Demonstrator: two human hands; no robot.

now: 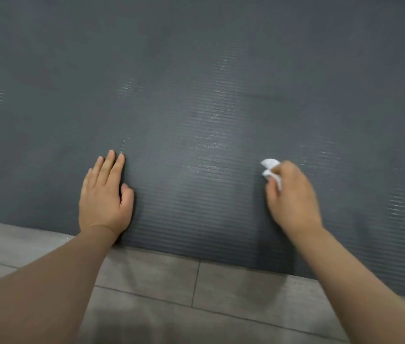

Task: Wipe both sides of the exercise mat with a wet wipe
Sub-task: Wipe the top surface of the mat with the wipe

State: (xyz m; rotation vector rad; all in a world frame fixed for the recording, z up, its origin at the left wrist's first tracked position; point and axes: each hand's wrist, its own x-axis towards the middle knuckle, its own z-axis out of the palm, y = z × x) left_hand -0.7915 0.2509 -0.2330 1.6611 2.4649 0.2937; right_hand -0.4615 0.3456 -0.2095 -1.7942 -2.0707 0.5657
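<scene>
- The right hand (293,194) has its grip clamped on a bunched white wipe (269,167); the wad pokes out past the knuckles on the far side of the grip, low over the mat (196,95). The hand is blurred, so I cannot tell whether the wipe is pressed down or just skimming the surface.
- The left hand (106,194) has its grip apart: fingers straight and together, palm flat on the mat, well to the left of the wipe grip and near the mat's front edge.
- What could go wrong: the wipe is crumpled small, so each pass probably covers a narrow strip and patches could be missed, above all far beyond the grip where reach is long.
- The mat may creep or buckle on the smooth tiled floor (147,281) if the flat hand eases off while the other rubs hard.
- The wipe may dry out or shed bits on the ribbed surface before this side is done, and a second side remains to be wiped.
- How the mat looks: dark grey, fine ridges running across, lying flat on the floor and filling nearly the whole view ahead of both hands.
- Pale shiny streaks between and beyond the two grips look like damp patches; the area left of the flat hand looks duller, possibly dry.
</scene>
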